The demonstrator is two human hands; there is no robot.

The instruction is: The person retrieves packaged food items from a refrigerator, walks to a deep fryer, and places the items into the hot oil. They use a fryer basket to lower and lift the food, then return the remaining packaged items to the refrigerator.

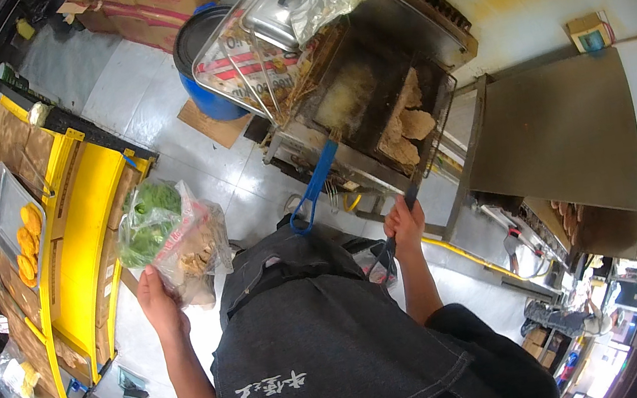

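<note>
My left hand (158,299) holds a clear plastic bag (187,220) with green vegetables and a brown paper-like item inside, over the floor. The fingers of my right hand (406,226) are closed around the dark handle (411,193) of a wire fryer basket (447,110). Large pieces of battered, fried food (406,122) lie in that basket over the deep fryer (380,173). Beside it, a second basket's blue handle (315,180) points toward me, next to bubbling oil (343,101).
A metal tray (13,203) with golden fried pieces (28,239) rests on the wooden surface at left, behind yellow beams (87,217). A blue barrel (208,94) stands beyond the fryer's left side. Right of the fryer is a steel cabinet (552,137). A person (562,316) is far off at lower right.
</note>
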